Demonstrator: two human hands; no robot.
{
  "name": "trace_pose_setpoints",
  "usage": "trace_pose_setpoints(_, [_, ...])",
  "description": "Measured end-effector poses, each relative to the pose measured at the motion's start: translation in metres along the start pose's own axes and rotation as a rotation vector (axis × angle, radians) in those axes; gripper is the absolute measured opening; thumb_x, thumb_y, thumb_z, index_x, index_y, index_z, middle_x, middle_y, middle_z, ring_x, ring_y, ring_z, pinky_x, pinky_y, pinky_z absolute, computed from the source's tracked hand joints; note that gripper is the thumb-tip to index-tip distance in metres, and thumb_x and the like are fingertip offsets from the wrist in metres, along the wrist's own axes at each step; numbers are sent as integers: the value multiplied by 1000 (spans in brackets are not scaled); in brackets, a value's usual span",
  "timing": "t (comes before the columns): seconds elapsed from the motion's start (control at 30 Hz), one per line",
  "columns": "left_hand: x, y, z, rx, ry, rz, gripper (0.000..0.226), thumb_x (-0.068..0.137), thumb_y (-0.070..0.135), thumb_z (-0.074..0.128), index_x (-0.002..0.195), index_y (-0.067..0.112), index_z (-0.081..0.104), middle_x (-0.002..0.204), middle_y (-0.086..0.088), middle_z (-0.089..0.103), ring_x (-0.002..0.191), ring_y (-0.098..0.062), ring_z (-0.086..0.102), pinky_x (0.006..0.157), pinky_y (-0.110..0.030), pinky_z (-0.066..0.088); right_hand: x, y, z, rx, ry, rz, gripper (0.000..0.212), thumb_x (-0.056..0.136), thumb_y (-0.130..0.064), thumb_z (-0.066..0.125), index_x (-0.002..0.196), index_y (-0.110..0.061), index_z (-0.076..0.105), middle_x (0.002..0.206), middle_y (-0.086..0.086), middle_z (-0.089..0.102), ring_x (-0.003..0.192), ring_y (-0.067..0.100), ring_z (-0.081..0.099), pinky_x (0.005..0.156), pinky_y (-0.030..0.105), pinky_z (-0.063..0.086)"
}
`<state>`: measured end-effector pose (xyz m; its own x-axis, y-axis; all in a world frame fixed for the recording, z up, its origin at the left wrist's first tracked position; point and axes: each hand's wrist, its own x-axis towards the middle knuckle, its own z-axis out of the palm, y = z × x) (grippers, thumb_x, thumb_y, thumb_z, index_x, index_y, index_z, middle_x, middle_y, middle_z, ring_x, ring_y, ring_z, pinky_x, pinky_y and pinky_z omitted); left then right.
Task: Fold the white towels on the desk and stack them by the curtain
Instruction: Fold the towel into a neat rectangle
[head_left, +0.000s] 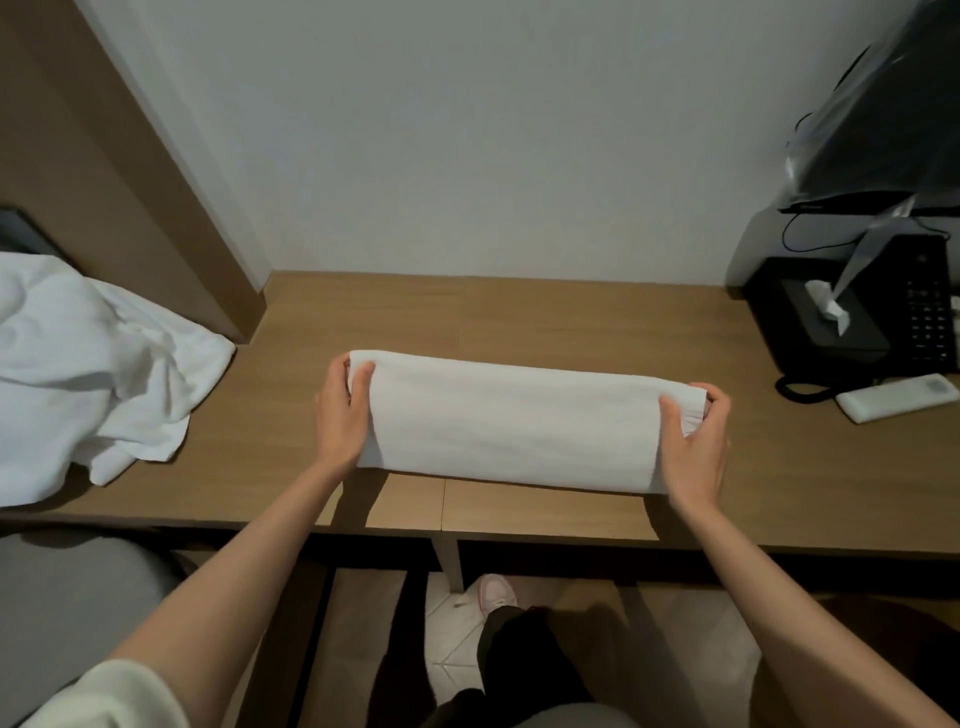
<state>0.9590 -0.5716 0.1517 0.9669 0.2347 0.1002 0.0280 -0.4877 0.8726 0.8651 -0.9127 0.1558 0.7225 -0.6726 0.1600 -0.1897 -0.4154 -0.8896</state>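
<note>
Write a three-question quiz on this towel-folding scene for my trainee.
1. True or false: the left hand and right hand each grip one end of the folded towel.
2. The crumpled towel pile lies: A) left of the folded towel, B) right of it, C) on top of it.
3. What white thing sticks out of the black box on the desk?
Key: 1 true; 2 A; 3 a tissue.

A strip of bare surface (545, 317) is left between the folded towel (514, 421) and the wall (467, 156). The left end is covered by a crumpled towel heap (88, 374); the right end is crowded by a tissue box (826, 327), telephone (927, 312) and remote (898, 397)
</note>
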Motion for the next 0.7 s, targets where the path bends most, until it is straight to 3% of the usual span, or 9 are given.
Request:
trace_pose_setpoints(0.23, [39,-12,35,136,-52,4,33,100,38,42,116,11,53,98,1,58,86,-14,55,68,-23,40,41,23,46,-135,-59,82,35,98,-35,47,127,-19,37,109,-2,50,94,16,50,77,34,41])
trace_pose_setpoints(0.37, [50,-24,47,231,-113,-51,40,101,39,38,119,7,54,101,-8,63,87,-21,58,73,-37,47,51,36,61,-228,-140,144,39,99,-35,45,132,-16,36,122,12,55,107,32,53,91,49,44])
trace_pose_setpoints(0.47, [59,-30,55,336,-152,-94,40,101,40,35,115,9,56,93,-7,62,86,-26,59,73,-41,47,56,40,72,-319,-140,244,43,99,-36,45,136,-16,36,130,15,53,113,36,52,92,46,42])
trace_pose_setpoints(0.57, [64,-32,57,414,-170,-129,41,101,41,34,107,8,58,83,-9,61,83,-33,60,66,-38,43,58,43,75,-430,-131,210,46,99,-36,44,136,-11,38,129,17,54,109,38,55,87,42,42])
trace_pose_setpoints(0.7, [64,-20,62,558,-128,-208,44,101,42,35,124,10,52,102,-12,65,95,-33,60,78,-40,43,57,37,78,-553,-87,105,40,97,-24,50,132,-7,45,133,16,48,111,37,50,84,40,39])
